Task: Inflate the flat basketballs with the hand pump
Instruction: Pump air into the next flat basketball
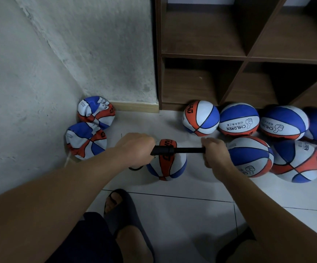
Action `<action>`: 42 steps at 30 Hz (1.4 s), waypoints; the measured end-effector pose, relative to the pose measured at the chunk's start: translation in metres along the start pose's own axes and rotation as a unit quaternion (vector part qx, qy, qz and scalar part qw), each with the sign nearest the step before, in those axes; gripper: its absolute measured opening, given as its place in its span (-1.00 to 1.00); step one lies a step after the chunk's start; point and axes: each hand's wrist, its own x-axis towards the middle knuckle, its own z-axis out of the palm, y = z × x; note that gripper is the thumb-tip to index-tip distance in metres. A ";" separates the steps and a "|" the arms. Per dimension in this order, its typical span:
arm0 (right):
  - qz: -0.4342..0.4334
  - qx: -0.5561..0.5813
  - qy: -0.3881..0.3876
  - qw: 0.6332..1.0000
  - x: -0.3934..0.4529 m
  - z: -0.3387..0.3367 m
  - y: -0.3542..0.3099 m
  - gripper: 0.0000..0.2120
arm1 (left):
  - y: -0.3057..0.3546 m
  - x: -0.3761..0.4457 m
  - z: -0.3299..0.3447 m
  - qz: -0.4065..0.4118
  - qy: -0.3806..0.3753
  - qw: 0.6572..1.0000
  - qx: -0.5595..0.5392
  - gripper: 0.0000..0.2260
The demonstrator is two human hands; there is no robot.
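A black hand pump lies level above a partly collapsed red, white and blue basketball on the floor. My left hand grips the pump's body at its left end. My right hand grips the handle end, with the thin rod drawn out between the two. A short black hose loops below my left hand toward the ball. Two crumpled flat basketballs, one behind the other, lie in the corner at the left.
Several round basketballs crowd the floor at the right, in front of a dark wooden cubby shelf. A rough white wall closes the left side. My sandalled foot stands on the white tile floor below the pump.
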 end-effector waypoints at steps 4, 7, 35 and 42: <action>-0.070 -0.030 0.004 0.997 -0.026 0.029 -0.009 -0.70 | 0.009 0.000 -0.001 -0.005 0.012 1.000 -0.011 -0.75; -0.104 -0.041 0.007 0.994 -0.042 0.044 -0.012 -0.64 | 0.017 -0.001 -0.001 0.000 0.017 0.999 -0.028 -0.72; -0.062 -0.059 0.083 0.993 -0.017 0.015 -0.016 -0.74 | -0.004 -0.006 -0.003 -0.032 -0.002 0.997 -0.067 -0.79; -0.124 -0.072 0.058 0.988 -0.038 0.052 -0.020 -0.62 | 0.013 -0.002 0.001 -0.019 0.014 0.995 -0.093 -0.82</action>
